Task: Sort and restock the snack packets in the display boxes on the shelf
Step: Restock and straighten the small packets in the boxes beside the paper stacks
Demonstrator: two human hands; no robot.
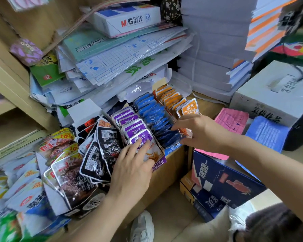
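Three display boxes stand side by side on the shelf: purple packets (pixel 129 119), blue packets (pixel 152 110) and orange packets (pixel 175 100). Left of them a box holds black packets (pixel 101 147). My left hand (pixel 131 170) lies on the front of the purple box (pixel 158 162), its straight fingers pressing the foremost purple packet. My right hand (pixel 196 131) reaches over the front of the blue row and pinches a small orange packet (pixel 185 131) between thumb and fingers.
Stacks of paper and plastic folders (pixel 121 55) lean behind the boxes. A white carton (pixel 276 91) and pink papers (pixel 232 119) are at the right. More snack bags (pixel 24 180) crowd the left. A dark blue carton (pixel 224 182) stands below.
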